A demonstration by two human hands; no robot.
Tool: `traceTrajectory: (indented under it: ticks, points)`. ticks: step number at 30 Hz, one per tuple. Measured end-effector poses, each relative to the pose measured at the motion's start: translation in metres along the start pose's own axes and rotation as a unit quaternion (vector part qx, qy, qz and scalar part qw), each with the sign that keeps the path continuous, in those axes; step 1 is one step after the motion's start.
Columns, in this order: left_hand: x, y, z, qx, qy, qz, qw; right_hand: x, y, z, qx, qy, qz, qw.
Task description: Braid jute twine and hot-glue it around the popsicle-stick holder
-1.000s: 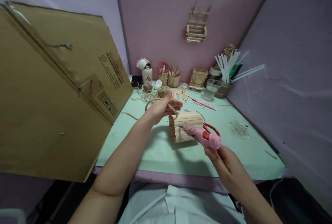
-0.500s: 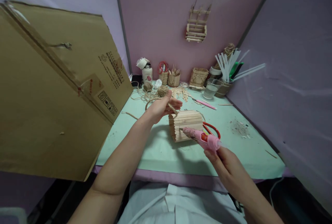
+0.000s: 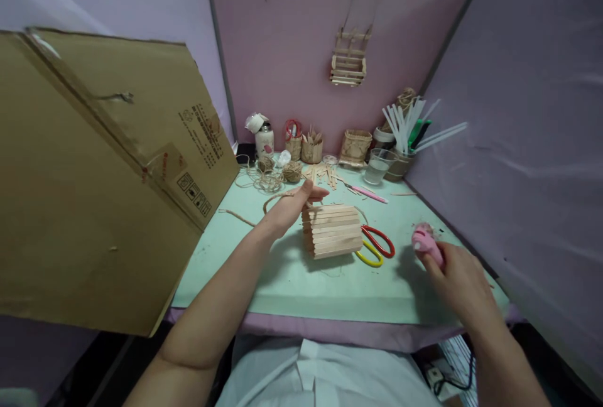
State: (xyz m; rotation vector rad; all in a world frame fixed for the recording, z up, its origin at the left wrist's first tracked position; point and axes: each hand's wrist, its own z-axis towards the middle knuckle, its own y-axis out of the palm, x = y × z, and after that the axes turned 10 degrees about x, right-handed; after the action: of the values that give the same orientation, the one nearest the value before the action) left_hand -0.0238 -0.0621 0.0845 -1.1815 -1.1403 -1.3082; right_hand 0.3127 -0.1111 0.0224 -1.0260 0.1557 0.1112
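A small barrel-like piece made of pale craft sticks (image 3: pixel 332 231) lies on its side on the green tabletop. My left hand (image 3: pixel 292 209) is at its upper left corner, closed lightly on a jute rope (image 3: pixel 272 200) that runs through it to the craft sticks; its fingertips are partly stretched. In my right hand (image 3: pixel 459 275) is a pink hot glue gun (image 3: pixel 426 242), held at the right of the table, clear of the sticks. Scissors (image 3: pixel 379 240) with red and yellow handles lie against the piece's right side, their blades hidden.
A large cardboard sheet (image 3: pixel 117 174) stands along the left. Twine balls (image 3: pixel 292 172), loose sticks (image 3: pixel 323 173), a pink-handled tool (image 3: pixel 370 194), a plastic cup (image 3: pixel 378 165) and a pot of glue sticks (image 3: pixel 400 165) stand or lie at the back. A stick basket (image 3: pixel 348 68) hangs above.
My right hand has carried the glue gun away from the craft sticks to the right, uncovering the scissors' yellow handle. My left hand has stayed by the piece with the rope. The view has shifted slightly.
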Motion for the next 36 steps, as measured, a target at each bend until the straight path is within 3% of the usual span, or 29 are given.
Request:
traceTrajectory:
  ticks: [4, 6, 8, 10, 12, 16, 19, 21, 24, 27, 30, 36]
  points:
    - [-0.002, 0.0, -0.006, 0.0, 0.031, 0.057, 0.998, 0.018, 0.027, -0.008, -0.05, -0.008, -0.099, 0.994]
    - [-0.002, 0.001, -0.008, 0.002, 0.04, 0.062, 0.997, 0.018, 0.026, -0.011, -0.057, 0.001, -0.12, 0.991]
    - [-0.001, 0.001, -0.009, 0.0, 0.054, 0.064, 0.996, 0.009, 0.015, -0.009, -0.023, 0.002, -0.115, 0.993]
    - [0.0, 0.001, -0.009, -0.009, 0.077, 0.079, 0.994, -0.01, -0.001, -0.001, 0.048, -0.035, -0.043, 0.997]
    - [0.001, 0.0, -0.01, -0.02, 0.102, 0.105, 0.989, -0.04, -0.016, 0.01, 0.087, -0.125, 0.109, 0.982]
    - [0.001, 0.0, -0.009, -0.016, 0.138, 0.147, 0.979, -0.117, -0.027, 0.033, 0.047, -0.243, 0.302, 0.921]
    - [0.0, 0.001, -0.009, -0.006, 0.168, 0.173, 0.97, -0.156, -0.015, 0.045, 0.011, -0.312, 0.351, 0.883]
    - [0.0, 0.001, -0.01, -0.007, 0.183, 0.181, 0.966, -0.167, -0.005, 0.051, 0.011, -0.331, 0.362, 0.871]
    - [-0.001, 0.0, -0.011, -0.026, 0.177, 0.168, 0.969, -0.171, 0.006, 0.056, 0.024, -0.294, 0.387, 0.873]
    - [-0.005, -0.003, -0.011, -0.04, 0.158, 0.142, 0.976, -0.172, 0.01, 0.06, 0.009, -0.188, 0.434, 0.881]
    - [-0.009, -0.004, -0.011, -0.042, 0.15, 0.101, 0.983, -0.174, 0.012, 0.063, -0.029, -0.109, 0.476, 0.872]
    - [-0.01, -0.005, -0.01, -0.051, 0.143, 0.076, 0.986, -0.172, 0.011, 0.059, -0.047, -0.094, 0.494, 0.863]
